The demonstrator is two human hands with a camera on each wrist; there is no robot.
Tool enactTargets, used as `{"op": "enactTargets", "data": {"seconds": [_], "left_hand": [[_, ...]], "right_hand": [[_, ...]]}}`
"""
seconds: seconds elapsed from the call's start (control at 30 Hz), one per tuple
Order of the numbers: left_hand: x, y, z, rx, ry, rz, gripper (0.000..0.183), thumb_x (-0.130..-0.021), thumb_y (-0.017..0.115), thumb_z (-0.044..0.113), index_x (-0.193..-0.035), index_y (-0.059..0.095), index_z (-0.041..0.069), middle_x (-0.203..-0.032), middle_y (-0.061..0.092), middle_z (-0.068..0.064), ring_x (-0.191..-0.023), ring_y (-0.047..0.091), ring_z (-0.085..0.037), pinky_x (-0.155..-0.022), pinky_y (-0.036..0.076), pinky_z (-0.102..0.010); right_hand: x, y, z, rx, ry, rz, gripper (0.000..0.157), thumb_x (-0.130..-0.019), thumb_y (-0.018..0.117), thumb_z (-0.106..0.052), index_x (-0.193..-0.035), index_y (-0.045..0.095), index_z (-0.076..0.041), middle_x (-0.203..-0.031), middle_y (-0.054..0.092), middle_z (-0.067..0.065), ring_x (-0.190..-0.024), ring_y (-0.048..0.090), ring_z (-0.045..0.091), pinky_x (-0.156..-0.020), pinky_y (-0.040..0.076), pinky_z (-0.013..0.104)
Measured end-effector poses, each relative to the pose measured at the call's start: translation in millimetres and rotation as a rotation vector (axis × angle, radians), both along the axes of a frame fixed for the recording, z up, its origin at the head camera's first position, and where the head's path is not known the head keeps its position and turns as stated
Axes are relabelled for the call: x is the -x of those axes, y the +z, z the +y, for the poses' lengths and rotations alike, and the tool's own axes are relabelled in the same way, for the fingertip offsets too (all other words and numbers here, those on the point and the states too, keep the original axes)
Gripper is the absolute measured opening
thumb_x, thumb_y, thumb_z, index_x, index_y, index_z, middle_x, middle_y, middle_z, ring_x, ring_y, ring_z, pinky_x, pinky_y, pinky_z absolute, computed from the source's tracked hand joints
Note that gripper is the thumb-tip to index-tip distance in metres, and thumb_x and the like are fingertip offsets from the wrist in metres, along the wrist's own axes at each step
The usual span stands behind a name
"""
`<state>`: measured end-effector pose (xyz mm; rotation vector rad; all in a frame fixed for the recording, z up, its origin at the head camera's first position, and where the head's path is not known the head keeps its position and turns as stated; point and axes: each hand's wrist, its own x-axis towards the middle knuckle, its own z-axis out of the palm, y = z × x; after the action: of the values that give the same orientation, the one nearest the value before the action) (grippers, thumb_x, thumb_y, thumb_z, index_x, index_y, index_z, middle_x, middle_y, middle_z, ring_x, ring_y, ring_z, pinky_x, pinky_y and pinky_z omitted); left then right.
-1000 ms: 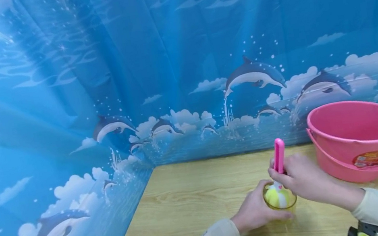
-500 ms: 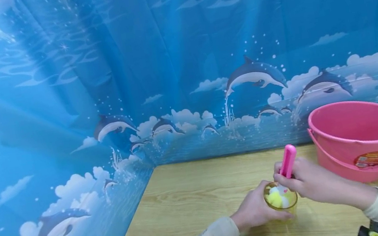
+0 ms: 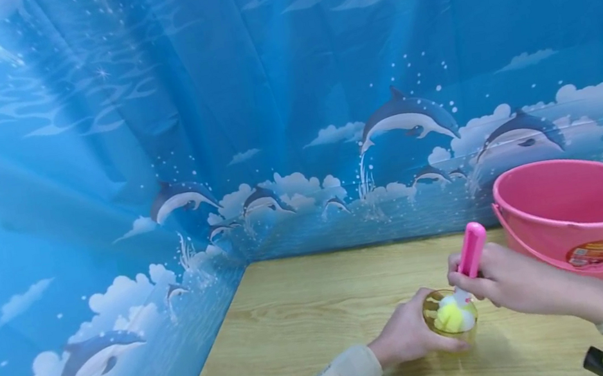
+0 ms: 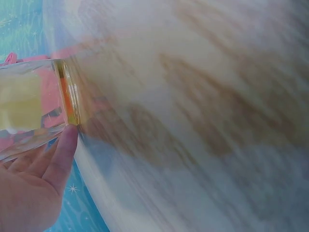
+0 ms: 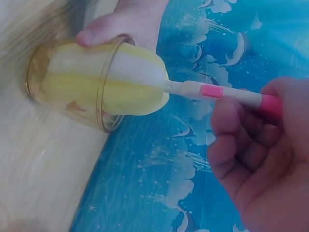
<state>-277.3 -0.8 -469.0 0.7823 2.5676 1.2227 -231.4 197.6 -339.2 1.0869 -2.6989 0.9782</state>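
My left hand (image 3: 407,332) grips an amber see-through glass (image 3: 472,339) from its left side, thumb and fingers around the wall. Inside the glass stands the yellow and white sponge head of a bottle brush (image 5: 135,79), its top bulging out past the rim in the right wrist view. My right hand (image 3: 505,280) holds the brush by its pink and white handle (image 3: 471,250), which leans to the right above the glass. In the left wrist view, the glass base (image 4: 71,94) lies by a fingertip of the left hand (image 4: 36,193).
A pink bucket (image 3: 532,244) with a hanging handle and an orange label stands at the right rear of the wooden table (image 3: 297,318), close behind my right hand. A blue dolphin-print curtain (image 3: 291,118) runs along the table's back and left edges.
My right hand has moved to the right with the brush, and the handle has gone from nearly upright to leaning right. My left hand stays around the glass, which is tilted slightly more.
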Motion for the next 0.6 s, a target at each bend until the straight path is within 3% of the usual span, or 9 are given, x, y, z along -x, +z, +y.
{"op": "enactTargets", "data": {"seconds": [0.13,0.43,0.6], "left_hand": [[-0.7,0.8,0.2,-0.012,-0.002,-0.036,0.075,-0.058,0.085,0.044,-0.121,0.045,0.033,-0.105,0.057,0.02,-0.088,0.054,0.004,-0.074,0.047,-0.019],[-1.2,1.3,-0.5,-0.008,0.0,-0.02,0.077,-0.058,0.085,0.045,-0.122,0.044,0.032,-0.103,0.058,0.019,-0.088,0.054,0.004,-0.074,0.047,-0.019],[-0.4,1.5,-1.3,-0.015,-0.005,-0.052,0.076,-0.059,0.084,0.045,-0.123,0.044,0.033,-0.103,0.057,0.02,-0.089,0.054,0.004,-0.075,0.047,-0.02]], "right_hand": [[2.5,2.8,2.3,-0.006,-0.038,0.008,0.016,-0.097,0.047,-0.03,-0.086,0.057,-0.023,-0.059,0.05,-0.011,-0.043,0.044,0.002,-0.042,0.042,0.022],[5.0,12.1,1.3,-0.001,-0.116,0.044,0.017,-0.096,0.047,-0.032,-0.087,0.059,-0.023,-0.053,0.048,-0.013,-0.04,0.043,0.003,-0.04,0.041,0.022],[6.3,16.5,-0.4,-0.034,-0.111,0.017,0.019,-0.097,0.046,-0.034,-0.087,0.058,-0.023,-0.054,0.048,-0.011,-0.042,0.044,0.003,-0.042,0.041,0.022]]}}
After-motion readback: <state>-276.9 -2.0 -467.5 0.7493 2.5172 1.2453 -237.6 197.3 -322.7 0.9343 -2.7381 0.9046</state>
